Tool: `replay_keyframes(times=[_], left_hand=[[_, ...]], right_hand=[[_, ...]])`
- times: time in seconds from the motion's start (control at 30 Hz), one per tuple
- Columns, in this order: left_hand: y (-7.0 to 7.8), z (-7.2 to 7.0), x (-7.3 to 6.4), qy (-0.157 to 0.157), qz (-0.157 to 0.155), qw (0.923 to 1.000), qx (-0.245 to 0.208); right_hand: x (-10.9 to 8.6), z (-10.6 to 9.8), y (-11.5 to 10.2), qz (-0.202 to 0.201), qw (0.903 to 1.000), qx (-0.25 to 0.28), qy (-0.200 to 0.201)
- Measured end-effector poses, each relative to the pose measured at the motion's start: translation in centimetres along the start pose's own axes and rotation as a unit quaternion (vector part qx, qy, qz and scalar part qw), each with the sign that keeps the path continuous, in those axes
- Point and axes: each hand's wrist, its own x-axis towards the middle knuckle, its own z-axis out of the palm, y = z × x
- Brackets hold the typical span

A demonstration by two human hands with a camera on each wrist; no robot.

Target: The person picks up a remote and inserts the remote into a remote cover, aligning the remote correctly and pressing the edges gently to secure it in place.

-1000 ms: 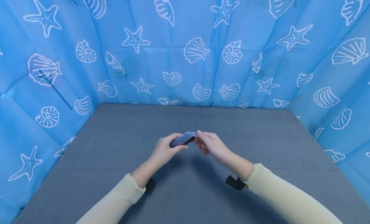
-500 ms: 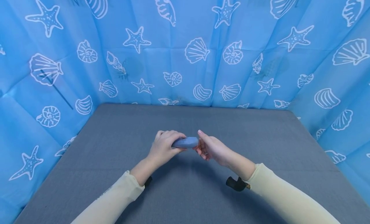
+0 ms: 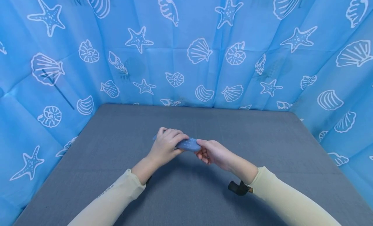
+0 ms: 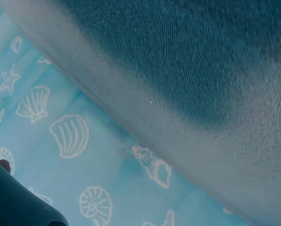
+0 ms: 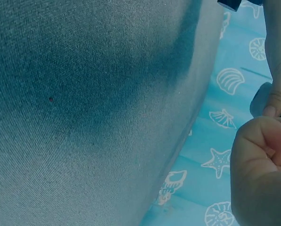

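Note:
A long blue-grey object (image 3: 189,144) with rounded ends and rows of pale dots is held up above the table; its exact kind cannot be told. My left hand (image 3: 166,145) grips it from above, fingers over the far side and thumb at the near side. Its far left tip pokes out behind that hand. At the right end, my right hand (image 3: 214,153) pinches it, thumb on top and the other fingers curled below. In the right wrist view, part of the object (image 5: 260,100) shows under the left thumb, with a black patch beside it. The left wrist view barely shows the hand.
A grey cloth-covered table (image 3: 186,193) spreads beneath both hands. Blue curtains (image 3: 180,35) with white shells and starfish surround its back and sides. A black wrist-worn piece (image 3: 238,188) hangs under the right forearm.
The left hand has turned the object, so its dotted face now shows instead of its black underside. The right thumb has come down from a raised position onto the object's end.

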Motion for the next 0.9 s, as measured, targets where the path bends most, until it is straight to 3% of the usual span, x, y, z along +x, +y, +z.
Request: replay_keyframes(times=[0.53, 0.67, 0.9], left_hand=[[-0.2, -0.2, 0.5, 0.008, 0.023, 0.9994, 0.023], [-0.5, -0.3, 0.4, 0.011, -0.001, 0.9994, 0.032], [-1.0, -0.5, 0.2, 0.008, -0.077, 0.9963, 0.039]], right_hand=[[-0.2, 0.1, 0.2, -0.024, 0.9990, 0.017, 0.034], [-0.3, 0.1, 0.2, -0.029, 0.9985, 0.018, 0.042], [-0.4, 0.2, 0.4, -0.038, 0.9972, 0.030, 0.057]])
